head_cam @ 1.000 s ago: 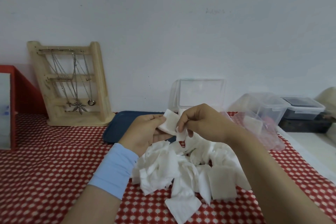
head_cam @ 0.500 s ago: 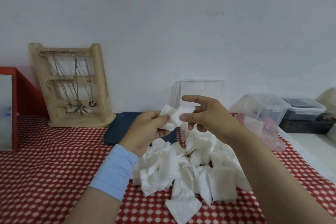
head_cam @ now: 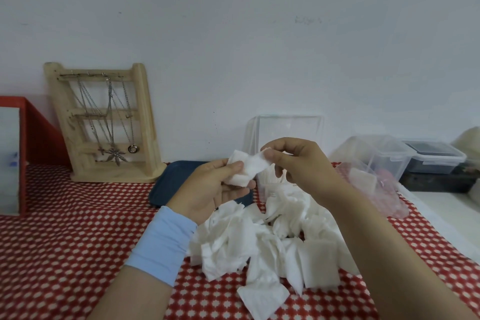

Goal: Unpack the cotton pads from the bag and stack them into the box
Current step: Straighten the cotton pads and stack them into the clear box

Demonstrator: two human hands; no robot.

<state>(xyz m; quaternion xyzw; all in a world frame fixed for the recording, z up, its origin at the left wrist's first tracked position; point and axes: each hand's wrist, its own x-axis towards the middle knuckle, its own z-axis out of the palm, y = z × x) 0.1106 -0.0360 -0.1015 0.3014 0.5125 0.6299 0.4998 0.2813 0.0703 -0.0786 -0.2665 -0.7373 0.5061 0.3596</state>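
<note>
A loose heap of white square cotton pads point(head_cam: 265, 247) lies on the red patterned tablecloth in front of me. My left hand point(head_cam: 215, 189) holds a small stack of pads point(head_cam: 240, 173) above the heap. My right hand point(head_cam: 296, 161) pinches one pad point(head_cam: 259, 162) by its corner and lays it against that stack. Behind my hands stands the clear plastic box point(head_cam: 288, 127) with its lid raised; its lower part is hidden by my hands. The emptied pink-tinted plastic bag point(head_cam: 376, 184) lies crumpled to the right.
A wooden jewellery rack point(head_cam: 104, 122) with chains leans on the wall at the left, next to a red frame point(head_cam: 31, 138). A dark blue tray point(head_cam: 176, 182) sits behind my left hand. Clear lidded containers point(head_cam: 405, 158) stand at the right, by the table's white edge.
Both hands rose a little from the heap. My right hand drew one pad up and brought it onto the stack held in my left hand.
</note>
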